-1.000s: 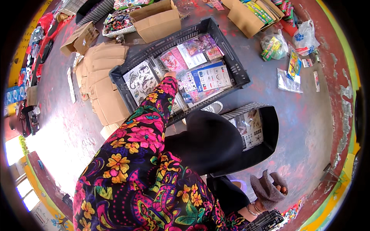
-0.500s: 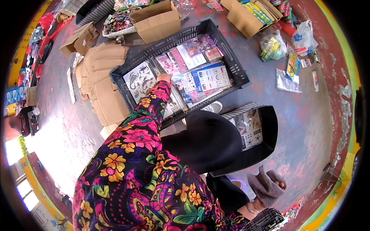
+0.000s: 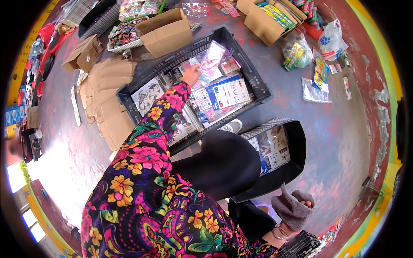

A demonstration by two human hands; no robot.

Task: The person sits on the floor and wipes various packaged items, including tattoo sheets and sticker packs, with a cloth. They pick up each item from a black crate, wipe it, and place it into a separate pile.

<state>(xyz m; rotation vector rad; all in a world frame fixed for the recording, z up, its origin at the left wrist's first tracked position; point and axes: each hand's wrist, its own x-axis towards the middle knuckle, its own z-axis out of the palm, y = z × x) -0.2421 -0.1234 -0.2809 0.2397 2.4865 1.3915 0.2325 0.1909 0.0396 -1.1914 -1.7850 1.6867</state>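
Note:
My left hand (image 3: 192,75) reaches over a black plastic crate (image 3: 259,81) and grips the edge of a clear packet with pink print (image 3: 212,61), lifted at a tilt above the others. Inside the crate lie sticker or tattoo sheets, among them a white sheet with black scorpion shapes (image 3: 149,95) and a blue-edged card (image 3: 228,93). Down at the lower right, my right hand (image 3: 306,203) is closed round a grey-brown cloth (image 3: 291,210), which hides most of its fingers. Near that hand stands a black basket (image 3: 297,146) holding more sheets.
Flattened cardboard (image 3: 114,92) lies left of the crate. Behind it are an open cardboard box (image 3: 167,36) and a white basket of small items (image 3: 124,36). Plastic bags (image 3: 333,41) and a box of colourful packs (image 3: 269,26) are at the far right. My knee (image 3: 232,155) is beside the crate.
My left hand has moved farther into the crate and raised a pink packet. The view has shifted slightly. My right hand keeps hold of the cloth.

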